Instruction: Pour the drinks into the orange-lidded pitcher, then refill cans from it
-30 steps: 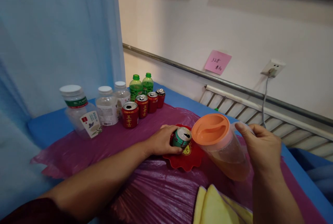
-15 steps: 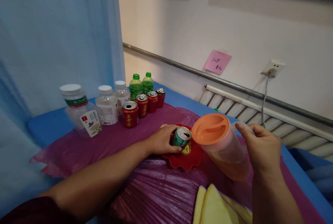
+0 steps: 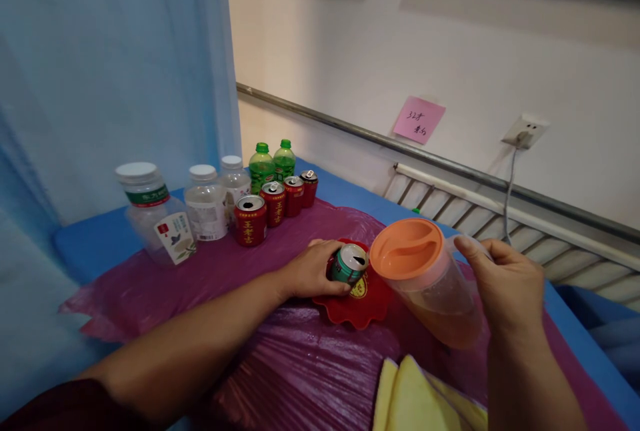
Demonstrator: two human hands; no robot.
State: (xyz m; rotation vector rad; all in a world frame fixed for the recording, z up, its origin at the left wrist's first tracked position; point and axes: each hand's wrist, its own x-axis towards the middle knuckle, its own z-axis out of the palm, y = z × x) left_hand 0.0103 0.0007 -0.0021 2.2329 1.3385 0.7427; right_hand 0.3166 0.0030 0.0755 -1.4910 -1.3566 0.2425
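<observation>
A green drink can [image 3: 349, 265] with its top opened stands on a red scalloped mat [image 3: 357, 314]. My left hand [image 3: 315, 271] is wrapped round the can from the left. In my right hand [image 3: 507, 284] is the handle of a clear plastic pitcher [image 3: 445, 304]. An orange lid [image 3: 407, 249] covers the pitcher, and brownish liquid lies inside. The pitcher leans toward the can, its lid edge close beside the can's rim. Whether any liquid flows between them I cannot tell.
Left of the mat, several red cans [image 3: 251, 221] line up before green-capped bottles [image 3: 261, 167] and white-lidded clear jars [image 3: 203, 204]. A folded yellow cloth [image 3: 420, 397] lies in front on purple plastic sheeting [image 3: 310, 357]. A radiator [image 3: 450, 211] runs along the wall behind.
Almost nothing differs. The pitcher and my right hand have shifted very slightly to the right; my left hand stays on the can.
</observation>
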